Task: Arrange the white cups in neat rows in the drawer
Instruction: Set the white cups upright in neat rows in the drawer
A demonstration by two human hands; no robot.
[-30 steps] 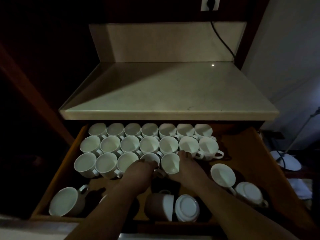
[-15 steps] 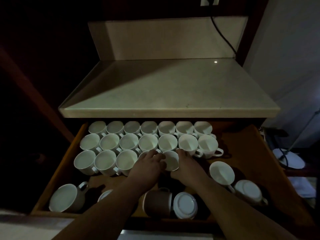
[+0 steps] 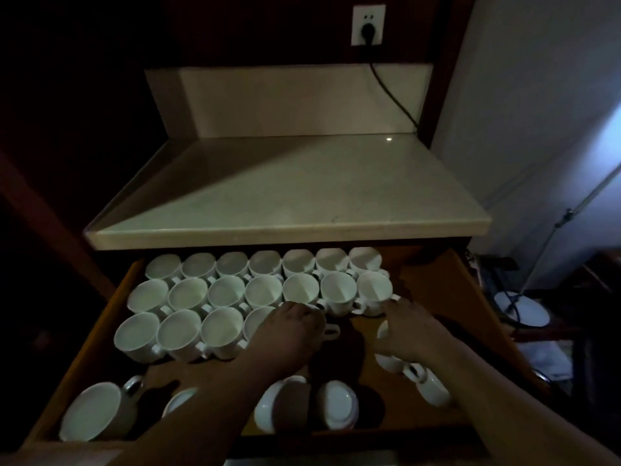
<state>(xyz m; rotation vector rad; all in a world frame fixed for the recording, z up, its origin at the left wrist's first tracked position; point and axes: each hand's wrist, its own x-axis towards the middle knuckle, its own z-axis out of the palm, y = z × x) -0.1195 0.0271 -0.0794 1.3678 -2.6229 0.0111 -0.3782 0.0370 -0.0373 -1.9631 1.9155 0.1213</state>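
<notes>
As they stand rowed, white cups point(image 3: 226, 290) upright, rims touching

open drawer point(image 3: 437, 284) juts out below the surface point(image 3: 285, 183). inside, the back row of cups point(image 3: 265, 264) sits against the rear, second row point(image 3: 262, 292) just before it, third row point(image 3: 181, 334) before that, filling the left. loose cups point(image 3: 90, 412) lie scattered along the front edge.
</notes>
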